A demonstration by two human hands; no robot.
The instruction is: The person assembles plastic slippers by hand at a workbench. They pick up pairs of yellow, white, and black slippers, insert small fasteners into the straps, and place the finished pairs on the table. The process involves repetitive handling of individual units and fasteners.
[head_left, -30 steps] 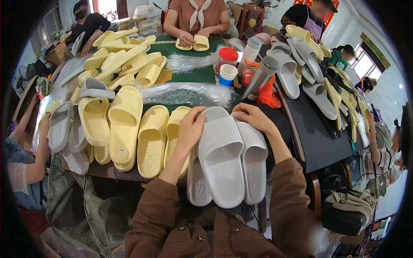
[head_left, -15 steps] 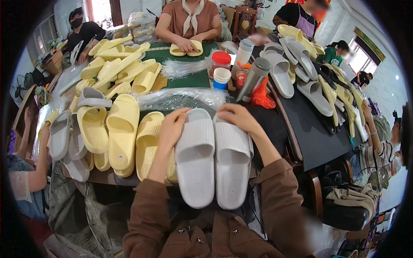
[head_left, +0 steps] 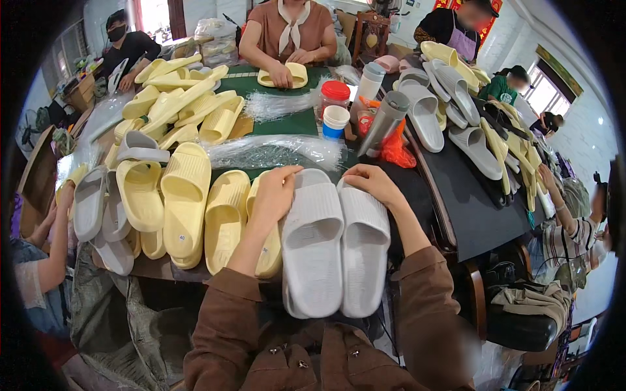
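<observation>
A pair of pale grey ridged slippers stands side by side in front of me, toes away and heels toward my body. On the toe of the left slipper (head_left: pixel 312 251), my left hand (head_left: pixel 276 191) is closed from its left side. My right hand (head_left: pixel 375 183) grips the toe of the right slipper (head_left: pixel 364 260), fingers curled over its far edge. A second grey rim shows under the left slipper's lower left side. Beside my left forearm lie yellow slippers (head_left: pixel 225 218), one partly hidden behind that arm.
Yellow and grey slippers (head_left: pixel 189 195) pile up at the left. Clear plastic bags (head_left: pixel 280 150), a blue-and-white cup (head_left: pixel 335 122), a red-lidded jar (head_left: pixel 334 92) and a grey tumbler (head_left: pixel 385 124) stand beyond. More slippers (head_left: pixel 479 150) cover the right table. Co-workers sit around; one opposite handles yellow slippers (head_left: pixel 297 75).
Both hands and the grey slippers have shifted slightly to the right. More of the yellow slipper beside my left arm now shows. The person opposite has moved their hands.
</observation>
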